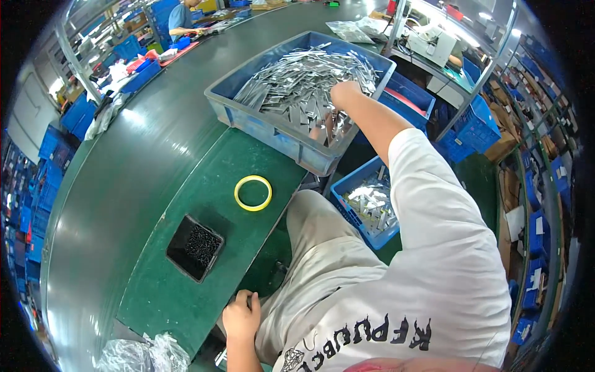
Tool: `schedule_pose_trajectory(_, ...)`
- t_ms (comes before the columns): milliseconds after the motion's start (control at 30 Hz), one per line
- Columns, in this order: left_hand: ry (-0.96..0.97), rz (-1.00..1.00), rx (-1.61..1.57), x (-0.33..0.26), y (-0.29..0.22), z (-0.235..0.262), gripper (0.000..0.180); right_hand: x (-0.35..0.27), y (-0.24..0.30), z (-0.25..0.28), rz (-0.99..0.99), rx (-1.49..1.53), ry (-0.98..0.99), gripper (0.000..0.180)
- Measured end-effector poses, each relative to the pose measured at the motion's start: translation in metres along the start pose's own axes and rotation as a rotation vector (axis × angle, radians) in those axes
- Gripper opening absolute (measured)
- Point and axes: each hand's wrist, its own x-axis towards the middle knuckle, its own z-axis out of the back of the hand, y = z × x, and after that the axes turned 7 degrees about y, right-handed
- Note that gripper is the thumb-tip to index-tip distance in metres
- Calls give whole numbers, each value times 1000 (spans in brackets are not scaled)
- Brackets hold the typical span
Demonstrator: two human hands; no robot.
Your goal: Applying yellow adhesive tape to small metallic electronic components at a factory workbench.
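Observation:
My right hand reaches into a large grey-blue plastic bin heaped with thin shiny metal strips. Its fingers curl down among the strips, and whatever they grip is hidden. My left hand rests low at the green bench's near edge beside my thigh, loosely bent, thumb apart, with nothing visible in it. On the green bench top lies a roll of yellow tape. A black square tray of small black screw-like parts sits nearer to me.
A blue crate with metal pieces and bags stands below the bin, right of my leg. Clear plastic bags lie at the bench's near end. A dark conveyor belt curves along the far side. Another person works at the far left.

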Motion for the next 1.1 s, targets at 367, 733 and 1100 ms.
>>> schedule_pose_trajectory(367, 13, -61, -44, 2, 1, -2, 17, 0, 4, -1, 188, -111, -182, 17)
schedule_pose_trajectory(733, 17, -81, -36, -3, 2, 5, 19, 7, 14, 0, 29, -141, -1, 23)
schedule_pose_trajectory(1100, 74, -51, -63, -7, -3, 2, 20, -66, 29, 61, 91, 11, -210, 26)
